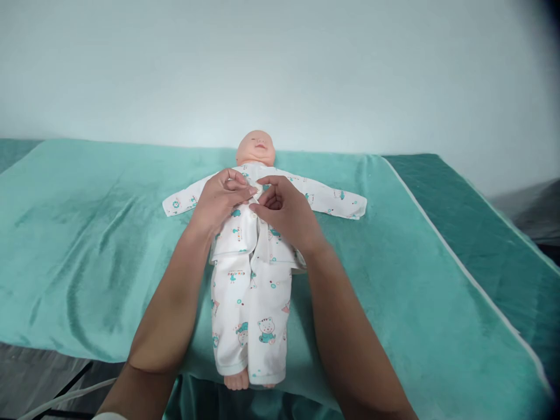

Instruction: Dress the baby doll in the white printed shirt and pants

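A baby doll point(256, 149) lies on its back, head at the far side, in a white printed shirt point(236, 233) and matching trousers point(266, 309). Its sleeves stretch out to both sides. At the chest, my left hand point(224, 195) is closed, thumb and fingers pinching the edge of the shirt front. Facing it, my right hand point(286, 207) curls its thumb and forefinger round the shirt's other front edge. Small buttons run along the opening between my hands. Below them the shirt front hangs partly apart. My fingers cover part of the chest.
The doll rests on a teal blanket point(109, 251) with folds at the left. A darker teal cover point(481, 233) shows beyond its white edge at the right. A pale wall point(280, 70) stands behind. A white cable point(70, 396) runs at the lower left.
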`<state>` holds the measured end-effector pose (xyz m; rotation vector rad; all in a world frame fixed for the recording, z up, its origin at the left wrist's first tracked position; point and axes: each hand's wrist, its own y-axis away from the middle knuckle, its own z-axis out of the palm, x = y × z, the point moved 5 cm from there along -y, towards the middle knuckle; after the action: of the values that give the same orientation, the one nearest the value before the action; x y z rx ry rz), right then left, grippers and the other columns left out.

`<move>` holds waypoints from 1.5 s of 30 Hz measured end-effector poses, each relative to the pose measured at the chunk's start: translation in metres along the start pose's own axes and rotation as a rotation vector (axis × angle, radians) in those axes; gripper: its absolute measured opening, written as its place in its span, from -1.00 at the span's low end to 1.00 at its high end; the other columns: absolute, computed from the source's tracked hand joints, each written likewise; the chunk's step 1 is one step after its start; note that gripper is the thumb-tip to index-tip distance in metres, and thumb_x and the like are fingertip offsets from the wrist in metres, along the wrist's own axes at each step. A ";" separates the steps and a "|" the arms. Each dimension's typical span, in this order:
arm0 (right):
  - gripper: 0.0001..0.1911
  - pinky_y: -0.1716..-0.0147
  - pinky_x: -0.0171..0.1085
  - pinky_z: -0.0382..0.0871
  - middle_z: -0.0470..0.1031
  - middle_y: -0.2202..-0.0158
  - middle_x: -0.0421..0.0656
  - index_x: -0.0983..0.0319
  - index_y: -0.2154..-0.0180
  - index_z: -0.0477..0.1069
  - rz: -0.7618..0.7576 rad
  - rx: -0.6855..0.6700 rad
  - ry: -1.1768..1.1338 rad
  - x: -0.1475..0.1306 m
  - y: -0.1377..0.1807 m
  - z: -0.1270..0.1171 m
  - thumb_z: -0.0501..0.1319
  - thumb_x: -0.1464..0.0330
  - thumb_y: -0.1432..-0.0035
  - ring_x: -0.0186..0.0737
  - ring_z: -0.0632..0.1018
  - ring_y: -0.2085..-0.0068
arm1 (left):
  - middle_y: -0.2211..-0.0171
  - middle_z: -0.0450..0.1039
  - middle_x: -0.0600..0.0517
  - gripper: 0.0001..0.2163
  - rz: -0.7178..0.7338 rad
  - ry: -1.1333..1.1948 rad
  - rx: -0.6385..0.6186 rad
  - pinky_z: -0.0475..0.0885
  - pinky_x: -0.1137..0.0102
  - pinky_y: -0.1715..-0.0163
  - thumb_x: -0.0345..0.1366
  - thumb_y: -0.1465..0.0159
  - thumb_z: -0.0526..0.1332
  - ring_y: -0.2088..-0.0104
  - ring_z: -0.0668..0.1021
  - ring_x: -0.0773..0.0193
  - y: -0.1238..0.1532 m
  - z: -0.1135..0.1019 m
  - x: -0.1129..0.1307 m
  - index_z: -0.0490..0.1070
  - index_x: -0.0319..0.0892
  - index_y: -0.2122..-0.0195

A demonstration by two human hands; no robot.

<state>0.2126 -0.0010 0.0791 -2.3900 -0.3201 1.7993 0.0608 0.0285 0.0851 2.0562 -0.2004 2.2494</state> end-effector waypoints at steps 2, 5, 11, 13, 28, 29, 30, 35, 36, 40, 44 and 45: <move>-0.58 0.27 -0.25 0.42 0.49 0.32 -0.29 0.13 0.01 0.35 0.006 -0.017 0.018 -0.004 0.003 -0.002 0.37 0.34 -0.10 -0.32 0.49 0.33 | 0.50 0.47 0.12 -0.73 -0.011 -0.090 -0.039 0.26 0.45 0.55 -0.25 -0.02 0.50 0.54 0.43 0.41 0.001 -0.005 0.003 0.43 -0.12 0.37; -0.68 0.34 -0.26 0.37 0.47 0.35 -0.28 0.13 0.15 0.32 0.043 -0.026 0.143 -0.013 0.011 -0.007 0.38 0.31 -0.10 -0.31 0.46 0.36 | 0.42 0.53 0.05 -0.81 0.022 -0.231 -0.107 0.26 0.45 0.55 -0.23 -0.09 0.47 0.47 0.47 0.38 0.006 -0.010 0.010 0.52 -0.13 0.34; -0.64 0.49 -0.25 0.05 0.29 0.59 -0.29 0.16 0.56 0.17 0.039 -0.122 0.475 -0.027 0.022 -0.011 0.30 0.34 -0.16 -0.35 0.22 0.51 | 0.41 0.54 0.01 -0.83 0.064 -0.461 -0.314 0.37 0.41 0.43 -0.14 -0.23 0.37 0.40 0.52 0.30 0.018 -0.008 0.017 0.61 -0.13 0.34; -0.61 0.51 -0.26 0.01 0.22 0.62 -0.30 0.18 0.59 0.14 0.050 -0.132 0.434 -0.027 0.022 -0.013 0.27 0.33 -0.18 -0.37 0.17 0.52 | 0.40 0.54 0.01 -0.85 0.075 -0.521 -0.372 0.36 0.40 0.44 -0.15 -0.20 0.39 0.39 0.51 0.29 0.020 -0.008 0.018 0.62 -0.10 0.32; -0.50 0.56 -0.34 0.21 0.35 0.63 -0.31 0.19 0.54 0.28 0.200 -0.173 -0.216 -0.012 0.018 -0.007 0.40 0.00 -0.14 -0.40 0.37 0.58 | 0.43 0.51 0.05 -0.92 0.105 -0.571 -0.428 0.36 0.41 0.42 -0.24 -0.20 0.36 0.41 0.48 0.30 0.022 -0.010 0.019 0.54 -0.11 0.40; -0.50 0.56 -0.34 0.23 0.36 0.63 -0.31 0.19 0.53 0.29 0.205 -0.176 -0.230 -0.010 0.018 -0.007 0.41 0.00 -0.13 -0.40 0.38 0.59 | 0.43 0.51 0.05 -0.91 0.115 -0.583 -0.429 0.35 0.41 0.43 -0.24 -0.20 0.35 0.41 0.48 0.30 0.021 -0.010 0.019 0.54 -0.11 0.40; -0.50 0.56 -0.35 0.25 0.37 0.63 -0.31 0.19 0.53 0.29 0.209 -0.179 -0.241 -0.009 0.018 -0.007 0.42 0.00 -0.12 -0.40 0.38 0.59 | 0.43 0.51 0.05 -0.91 0.127 -0.591 -0.427 0.35 0.41 0.43 -0.24 -0.21 0.35 0.42 0.48 0.30 0.021 -0.010 0.019 0.54 -0.11 0.40; -0.52 0.58 -0.34 0.30 0.41 0.65 -0.30 0.18 0.51 0.34 0.170 -0.127 -0.319 -0.011 0.018 -0.004 0.43 -0.02 -0.09 -0.39 0.40 0.62 | 0.48 0.46 0.06 -0.87 0.133 -0.475 -0.442 0.30 0.41 0.48 -0.19 -0.23 0.37 0.46 0.44 0.34 0.021 -0.009 0.018 0.55 -0.12 0.38; -0.51 0.59 -0.35 0.31 0.41 0.66 -0.30 0.18 0.51 0.34 0.154 -0.104 -0.336 -0.012 0.018 -0.004 0.43 -0.02 -0.09 -0.39 0.40 0.63 | 0.49 0.45 0.06 -0.86 0.122 -0.431 -0.454 0.31 0.42 0.48 -0.18 -0.23 0.38 0.47 0.44 0.34 0.021 -0.008 0.018 0.55 -0.12 0.37; -0.52 0.59 -0.36 0.33 0.44 0.65 -0.29 0.18 0.52 0.34 0.130 -0.094 -0.359 -0.014 0.018 -0.001 0.43 0.00 -0.11 -0.39 0.42 0.62 | 0.51 0.46 0.07 -0.83 0.075 -0.295 -0.475 0.39 0.44 0.45 -0.18 -0.21 0.43 0.46 0.49 0.36 0.024 -0.005 0.019 0.56 -0.16 0.36; -0.52 0.59 -0.37 0.35 0.46 0.64 -0.28 0.19 0.51 0.36 0.140 -0.136 -0.341 -0.013 0.017 0.000 0.43 -0.01 -0.11 -0.40 0.45 0.61 | 0.50 0.52 0.06 -0.83 0.003 -0.208 -0.462 0.49 0.45 0.42 -0.23 -0.18 0.46 0.48 0.53 0.39 0.023 -0.004 0.017 0.57 -0.21 0.36; -0.52 0.59 -0.37 0.34 0.46 0.65 -0.27 0.19 0.50 0.36 0.144 -0.142 -0.332 -0.013 0.017 0.000 0.43 -0.02 -0.10 -0.39 0.45 0.62 | 0.50 0.53 0.06 -0.83 -0.016 -0.191 -0.456 0.50 0.44 0.42 -0.24 -0.17 0.47 0.48 0.54 0.38 0.022 -0.004 0.016 0.57 -0.21 0.35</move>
<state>0.2107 -0.0202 0.0870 -2.2457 -0.3261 2.3178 0.0522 0.0068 0.1002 1.9984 -0.6412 1.7799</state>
